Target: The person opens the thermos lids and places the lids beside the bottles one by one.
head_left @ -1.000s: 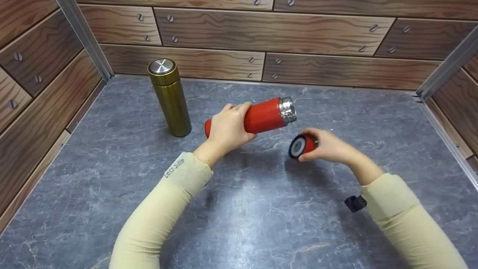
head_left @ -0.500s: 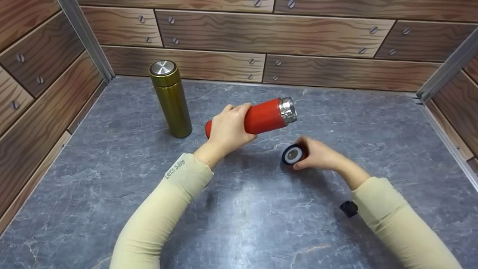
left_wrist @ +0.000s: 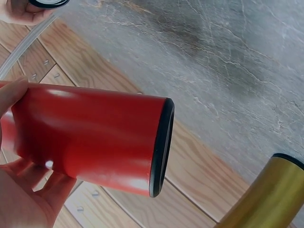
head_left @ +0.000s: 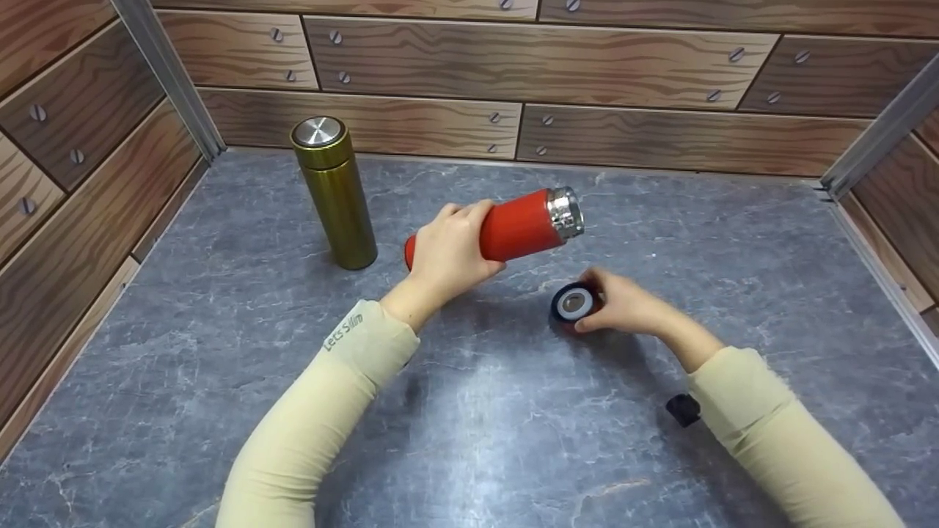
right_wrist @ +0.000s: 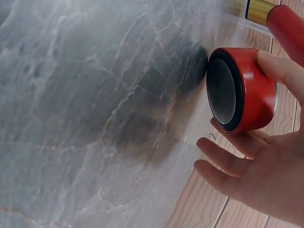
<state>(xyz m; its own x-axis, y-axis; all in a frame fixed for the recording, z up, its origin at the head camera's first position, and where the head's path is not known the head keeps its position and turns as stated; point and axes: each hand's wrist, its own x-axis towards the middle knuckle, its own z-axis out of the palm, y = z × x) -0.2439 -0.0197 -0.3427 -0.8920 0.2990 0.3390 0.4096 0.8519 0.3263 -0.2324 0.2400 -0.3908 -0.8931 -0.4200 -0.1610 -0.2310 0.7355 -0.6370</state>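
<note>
Left hand (head_left: 451,249) wrapped round the red flask (head_left: 517,229), which lies well over on its side in the air, bare steel neck (head_left: 565,213) toward the person's right. Right hand (head_left: 623,304) pinches the red cap (head_left: 574,301), pale inner ring upward, low over the counter (head_left: 469,411) — contact I can't confirm. Gold flask (head_left: 337,205) upright, lid on, near the red one's base.

Risks, as I judge them: the uncovered mouth. Should the wrist dip, anything inside could run out; contents hidden from me. The cap has only a fingertip hold — let go while tilted, it might tip or roll. A backward swing of the red base could topple the gold flask.
</note>
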